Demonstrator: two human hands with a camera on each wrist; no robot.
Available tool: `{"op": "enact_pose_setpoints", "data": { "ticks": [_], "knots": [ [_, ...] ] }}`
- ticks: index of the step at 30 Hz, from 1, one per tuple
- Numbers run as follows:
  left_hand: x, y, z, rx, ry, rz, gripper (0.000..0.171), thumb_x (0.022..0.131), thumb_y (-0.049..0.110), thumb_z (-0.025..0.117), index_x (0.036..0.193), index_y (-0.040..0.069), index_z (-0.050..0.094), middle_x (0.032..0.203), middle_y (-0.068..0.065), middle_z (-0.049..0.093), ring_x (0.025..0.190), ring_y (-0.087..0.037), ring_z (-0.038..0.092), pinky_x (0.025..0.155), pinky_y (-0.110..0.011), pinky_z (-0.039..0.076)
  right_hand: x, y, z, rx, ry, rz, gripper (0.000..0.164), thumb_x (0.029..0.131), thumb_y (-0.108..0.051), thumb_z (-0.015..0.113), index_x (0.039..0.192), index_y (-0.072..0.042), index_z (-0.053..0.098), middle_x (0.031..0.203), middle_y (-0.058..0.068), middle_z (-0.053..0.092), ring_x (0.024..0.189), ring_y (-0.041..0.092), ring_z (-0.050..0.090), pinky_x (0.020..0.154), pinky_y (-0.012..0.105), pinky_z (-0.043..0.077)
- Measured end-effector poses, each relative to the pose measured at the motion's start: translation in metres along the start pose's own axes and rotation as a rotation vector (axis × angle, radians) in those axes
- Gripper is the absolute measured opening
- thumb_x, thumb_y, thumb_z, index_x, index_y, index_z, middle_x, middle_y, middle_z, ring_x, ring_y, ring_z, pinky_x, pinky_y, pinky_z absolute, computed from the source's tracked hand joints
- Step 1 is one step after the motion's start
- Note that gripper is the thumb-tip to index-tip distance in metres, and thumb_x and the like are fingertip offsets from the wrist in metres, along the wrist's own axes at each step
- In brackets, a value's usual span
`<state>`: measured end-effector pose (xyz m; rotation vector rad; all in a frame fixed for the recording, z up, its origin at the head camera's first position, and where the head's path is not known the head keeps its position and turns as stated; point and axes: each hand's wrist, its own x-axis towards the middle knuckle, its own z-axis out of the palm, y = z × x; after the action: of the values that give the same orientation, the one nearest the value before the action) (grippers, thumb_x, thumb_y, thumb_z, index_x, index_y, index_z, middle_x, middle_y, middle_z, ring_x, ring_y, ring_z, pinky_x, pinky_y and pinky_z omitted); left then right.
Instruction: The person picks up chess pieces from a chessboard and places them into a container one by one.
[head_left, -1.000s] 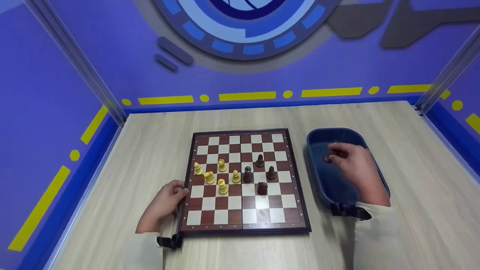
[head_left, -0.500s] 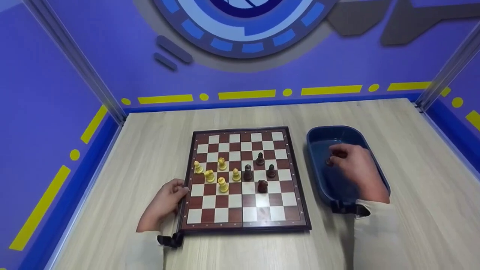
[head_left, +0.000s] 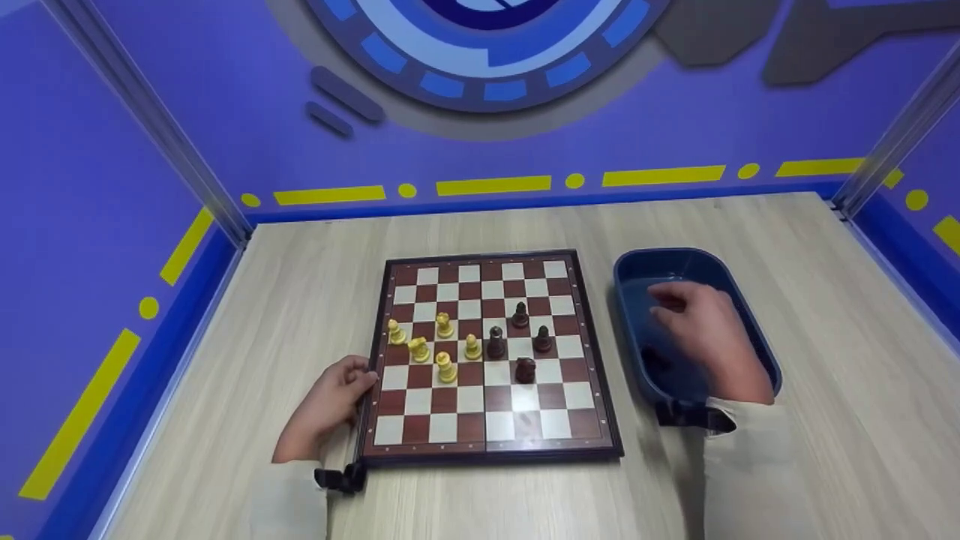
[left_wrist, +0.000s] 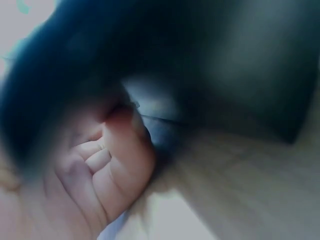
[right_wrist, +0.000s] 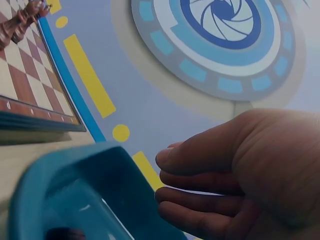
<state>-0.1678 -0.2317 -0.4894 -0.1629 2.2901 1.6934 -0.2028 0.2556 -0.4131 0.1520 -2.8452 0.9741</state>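
The chessboard (head_left: 439,430) lies on the table in the head view, with several pale yellow chess pieces (head_left: 445,369) on its left half and several dark brown chess pieces (head_left: 496,343) on its right half. My left hand (head_left: 330,401) grips the board's left edge between thumb and curled fingers; the left wrist view is mostly blurred. Over the blue bin (head_left: 742,311), my right hand (head_left: 709,330) has its fingers loosely extended with nothing between them, also seen in the right wrist view. A blurred dark chess piece (head_left: 656,358) is below it, inside the bin.
A light wooden table (head_left: 315,285) carries the board and the bin, which stands just right of the board. Blue-purple panels (head_left: 487,161) with yellow markings enclose the back and both sides.
My right hand has let go of the dark chess piece, which is now lower in the bin, and the fingers have spread slightly. The left hand stays at the board's edge.
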Motion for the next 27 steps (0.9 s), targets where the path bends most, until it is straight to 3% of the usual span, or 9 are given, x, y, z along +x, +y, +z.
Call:
{"op": "enact_pose_setpoints", "data": {
  "ticks": [9,27],
  "knots": [
    [0.000,-0.002,0.001,-0.005,0.022,-0.006,0.024,0.099,0.011,0.052,0.118,-0.003,0.050,0.080,-0.003,0.059,0.053,-0.011,0.052,0.042,-0.026,0.042,0.002,-0.014,0.005,0.008,-0.019,-0.040,0.027,0.089,-0.009,0.066,0.116,-0.003,0.068,0.112,0.019,0.069,0.100,0.033,0.065,0.086,0.051,0.051],
    [0.001,-0.004,-0.001,-0.015,-0.018,0.015,0.026,0.100,0.010,0.050,0.121,-0.005,0.046,0.078,-0.001,0.056,0.055,-0.008,0.049,0.043,-0.023,0.040,0.003,-0.029,0.020,0.005,-0.016,-0.121,0.027,0.084,-0.008,0.069,0.111,-0.002,0.070,0.103,0.016,0.072,0.093,0.030,0.067,0.082,0.048,0.053]
  ]
}}
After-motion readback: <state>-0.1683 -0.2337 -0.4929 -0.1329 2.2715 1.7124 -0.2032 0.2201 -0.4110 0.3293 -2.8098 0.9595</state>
